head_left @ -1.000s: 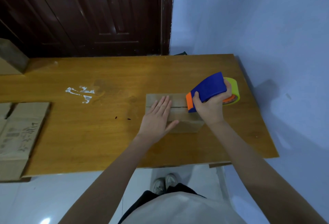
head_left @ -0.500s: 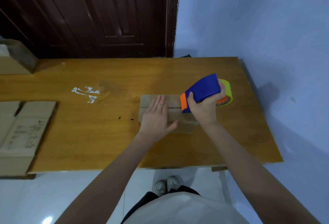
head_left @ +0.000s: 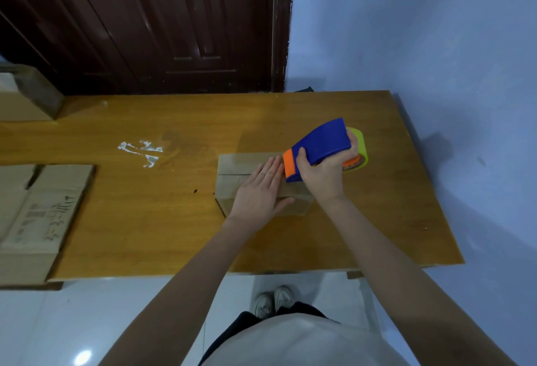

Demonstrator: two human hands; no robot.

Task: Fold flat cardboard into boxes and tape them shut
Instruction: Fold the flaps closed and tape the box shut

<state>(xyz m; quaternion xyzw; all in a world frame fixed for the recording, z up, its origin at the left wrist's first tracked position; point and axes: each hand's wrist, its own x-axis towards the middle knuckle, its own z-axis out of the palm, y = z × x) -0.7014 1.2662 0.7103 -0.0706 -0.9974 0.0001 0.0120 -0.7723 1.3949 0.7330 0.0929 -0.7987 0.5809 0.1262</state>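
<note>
A small closed cardboard box (head_left: 235, 172) sits on the wooden table (head_left: 145, 220), right of centre. My left hand (head_left: 260, 191) lies flat on its top with straight fingers. My right hand (head_left: 322, 174) grips a blue and orange tape dispenser (head_left: 318, 146) carrying a yellow-green tape roll (head_left: 359, 147). The dispenser's orange front end rests on the box top, right beside my left fingertips. The box's right part is hidden under both hands.
Flat cardboard sheets (head_left: 35, 214) lie at the table's left end, overhanging the front edge. Another cardboard box (head_left: 27, 98) stands at the far left back. White tape scraps (head_left: 142, 152) stick to the table. A blue wall borders the right side, a dark door stands behind.
The dispenser has slid leftward along the box top, toward my left hand. My left hand stays pressed flat on the box.
</note>
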